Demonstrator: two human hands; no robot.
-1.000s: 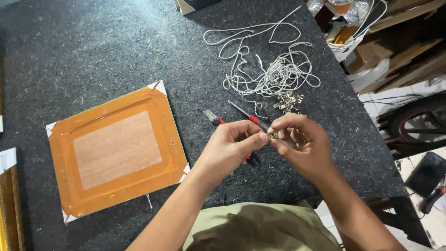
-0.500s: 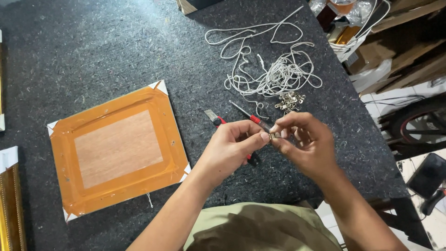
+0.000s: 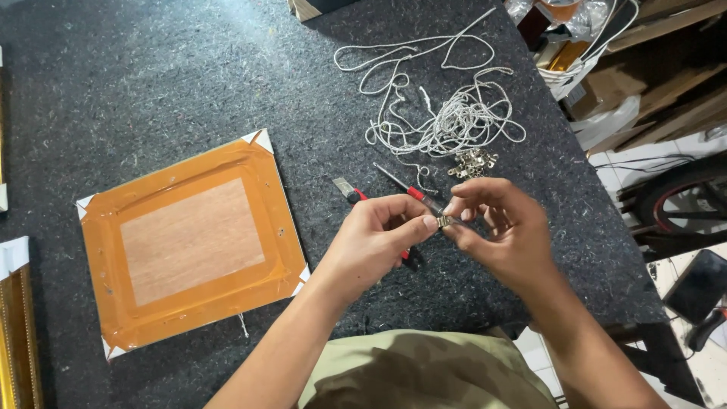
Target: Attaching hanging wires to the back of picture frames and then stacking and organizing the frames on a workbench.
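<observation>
The dark felt-covered worktable [image 3: 151, 83] carries everything here. Well to the left of the left hand lies a picture frame [image 3: 193, 241], back side up, its rear sealed with orange-brown tape and its corners capped in white. Beyond both hands, farther up the table, sprawls a loose tangle of white cord [image 3: 447, 121], and just beyond the right hand sits a small heap of metal hanger fittings [image 3: 473, 162]. Close under the hands lie a red-handled screwdriver [image 3: 401, 186] and, partly hidden by the left hand, red-handled pliers [image 3: 350, 190].

The left hand [image 3: 379, 235] and right hand [image 3: 496, 227] meet fingertip to fingertip above the table, each pinching a small metal piece [image 3: 445, 221] between thumb and forefinger; it is too small to name surely, but it looks like one of the hanger fittings.

The step in hand seems to be readying this fitting. The next move would call for a steady pinch and carrying the piece leftward to the frame's back.
</observation>
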